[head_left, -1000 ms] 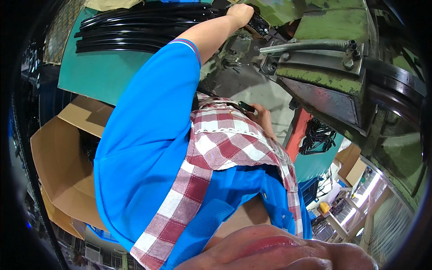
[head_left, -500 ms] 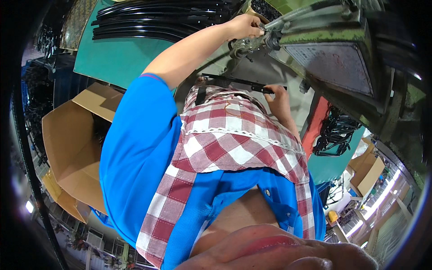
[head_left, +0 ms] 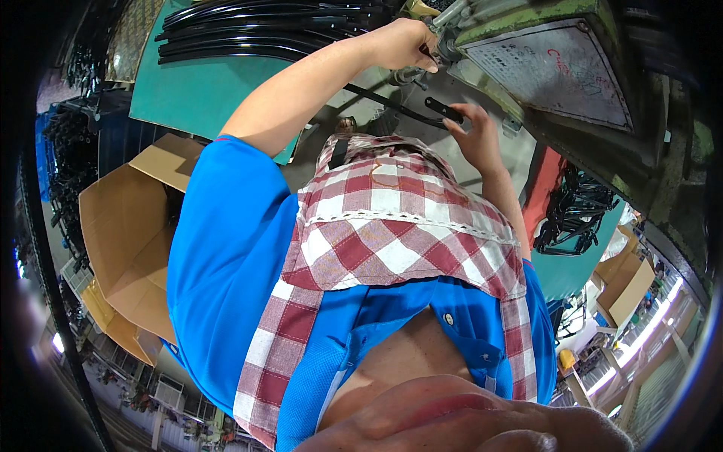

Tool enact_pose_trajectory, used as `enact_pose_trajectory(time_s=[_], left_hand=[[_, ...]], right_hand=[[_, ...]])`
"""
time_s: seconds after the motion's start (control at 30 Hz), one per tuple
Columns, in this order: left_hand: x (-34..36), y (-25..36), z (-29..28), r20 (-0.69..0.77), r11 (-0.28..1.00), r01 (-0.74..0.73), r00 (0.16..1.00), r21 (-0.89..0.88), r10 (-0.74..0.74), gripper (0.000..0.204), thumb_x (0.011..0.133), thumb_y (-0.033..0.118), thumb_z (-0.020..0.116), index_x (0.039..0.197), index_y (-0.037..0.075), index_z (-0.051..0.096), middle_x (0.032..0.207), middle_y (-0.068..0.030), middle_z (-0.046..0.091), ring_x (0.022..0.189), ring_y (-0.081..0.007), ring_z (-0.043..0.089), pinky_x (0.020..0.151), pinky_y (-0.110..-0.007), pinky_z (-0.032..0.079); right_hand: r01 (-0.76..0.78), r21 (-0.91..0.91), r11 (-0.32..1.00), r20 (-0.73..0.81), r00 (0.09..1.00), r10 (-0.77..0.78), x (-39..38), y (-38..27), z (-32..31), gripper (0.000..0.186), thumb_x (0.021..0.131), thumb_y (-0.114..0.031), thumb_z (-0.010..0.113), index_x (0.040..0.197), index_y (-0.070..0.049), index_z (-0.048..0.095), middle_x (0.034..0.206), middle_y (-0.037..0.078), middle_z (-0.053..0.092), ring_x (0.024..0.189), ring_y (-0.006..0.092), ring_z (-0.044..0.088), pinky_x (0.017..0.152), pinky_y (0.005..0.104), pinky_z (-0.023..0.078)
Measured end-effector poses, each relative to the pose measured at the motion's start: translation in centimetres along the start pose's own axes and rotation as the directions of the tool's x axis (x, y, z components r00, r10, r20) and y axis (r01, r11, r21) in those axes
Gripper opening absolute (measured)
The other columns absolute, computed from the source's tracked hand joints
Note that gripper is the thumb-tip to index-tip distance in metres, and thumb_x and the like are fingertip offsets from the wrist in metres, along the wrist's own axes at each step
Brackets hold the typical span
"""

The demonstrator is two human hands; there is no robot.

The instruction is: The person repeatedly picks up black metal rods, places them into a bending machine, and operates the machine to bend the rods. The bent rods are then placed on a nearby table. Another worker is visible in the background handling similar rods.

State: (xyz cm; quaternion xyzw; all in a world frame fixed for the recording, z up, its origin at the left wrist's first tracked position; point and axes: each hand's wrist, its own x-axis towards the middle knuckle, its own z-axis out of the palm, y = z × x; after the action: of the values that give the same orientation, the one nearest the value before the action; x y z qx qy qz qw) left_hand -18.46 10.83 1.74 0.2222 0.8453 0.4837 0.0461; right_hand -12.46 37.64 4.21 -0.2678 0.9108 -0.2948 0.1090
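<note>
My left hand reaches to the machine's metal fittings at the top, thumb and fingers bent together. Something small and dark shows between them, too little of it to name. Nearer the middle, my right hand grips a slim black bar at its right end, between thumb and fingers. A flat black piece with small holes shows at that end; whether it is one part with the bar I cannot tell. The bar slants up to the left, under my left forearm, just beyond my checked apron.
A green machine with a white plate stands at the upper right. Long black tubes lie on a green table at the upper left. An open cardboard box is at left. Black metal parts are heaped at right.
My right hand has moved away from my body, bringing the bar's right end nearer the machine and tilting the bar. My left hand has shifted slightly left, its fingers more curled.
</note>
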Motion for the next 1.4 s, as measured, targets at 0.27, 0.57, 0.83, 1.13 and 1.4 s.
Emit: enact_pose_trajectory(time_s=[0.27, 0.57, 0.83, 1.13, 1.4], left_hand=[[-4.1, 0.5, 0.6, -0.114, 0.971, 0.087, 0.991, 0.223, -0.063, 0.029, 0.086, 0.026, 0.068, 0.100, 0.001, 0.063, 0.080, -0.0157, 0.067, 0.078, -0.0325, 0.066, 0.069, -0.040, 0.052], [-2.8, 3.1, -0.2, 0.108, 0.588, 0.349, 0.908, -0.730, -0.404, 0.021, 0.087, 0.010, 0.066, 0.104, -0.002, 0.062, 0.084, -0.0068, 0.067, 0.070, -0.0121, 0.062, 0.064, -0.024, 0.049], [-0.9, 2.5, 1.2, 0.104, 0.707, 0.391, 0.905, -0.590, -0.413, 0.010, 0.088, 0.011, 0.067, 0.094, 0.003, 0.063, 0.074, -0.0011, 0.062, 0.064, -0.0083, 0.056, 0.057, -0.023, 0.043], [-0.5, 2.5, 1.6, 0.137, 0.692, 0.387, 0.911, -0.610, -0.388, 0.014, 0.087, 0.015, 0.070, 0.090, 0.003, 0.064, 0.074, -0.0027, 0.064, 0.065, -0.0089, 0.059, 0.058, -0.022, 0.045], [-3.3, 0.1, 2.6, 0.050, 0.830, 0.402, 0.908, -0.386, -0.416, 0.031, 0.085, 0.025, 0.073, 0.105, 0.004, 0.062, 0.076, -0.0066, 0.065, 0.067, -0.0143, 0.061, 0.061, -0.029, 0.048]], right_hand=[[0.028, 0.105, 0.994, -0.043, 0.999, -0.024, 3.8, -4.3, -2.0, 0.027, 0.084, -0.021, 0.073, 0.104, -0.005, 0.067, 0.093, 0.012, 0.070, 0.085, 0.0200, 0.067, 0.077, 0.0288, 0.050], [0.414, -0.303, 0.859, -0.138, 0.872, -0.469, 5.1, 0.2, -1.2, 0.024, 0.089, -0.026, 0.068, 0.098, -0.004, 0.069, 0.077, 0.009, 0.065, 0.069, 0.0160, 0.058, 0.067, 0.0270, 0.047], [-0.273, 0.006, 0.962, -0.042, 0.961, 0.273, 4.8, -4.2, -2.7, 0.059, 0.084, -0.060, 0.061, 0.089, -0.002, 0.068, 0.074, 0.015, 0.066, 0.073, 0.0263, 0.063, 0.071, 0.0324, 0.049], [-0.240, -0.041, 0.970, -0.082, 0.968, 0.236, 4.5, -1.4, -1.7, 0.047, 0.085, -0.045, 0.068, 0.097, 0.001, 0.068, 0.084, 0.013, 0.069, 0.077, 0.0200, 0.063, 0.074, 0.0315, 0.048], [-0.122, -0.100, 0.987, -0.015, 0.993, 0.121, 4.8, 1.6, 0.2, 0.031, 0.086, -0.024, 0.069, 0.108, -0.003, 0.067, 0.093, 0.012, 0.071, 0.083, 0.0167, 0.065, 0.078, 0.0294, 0.048]])
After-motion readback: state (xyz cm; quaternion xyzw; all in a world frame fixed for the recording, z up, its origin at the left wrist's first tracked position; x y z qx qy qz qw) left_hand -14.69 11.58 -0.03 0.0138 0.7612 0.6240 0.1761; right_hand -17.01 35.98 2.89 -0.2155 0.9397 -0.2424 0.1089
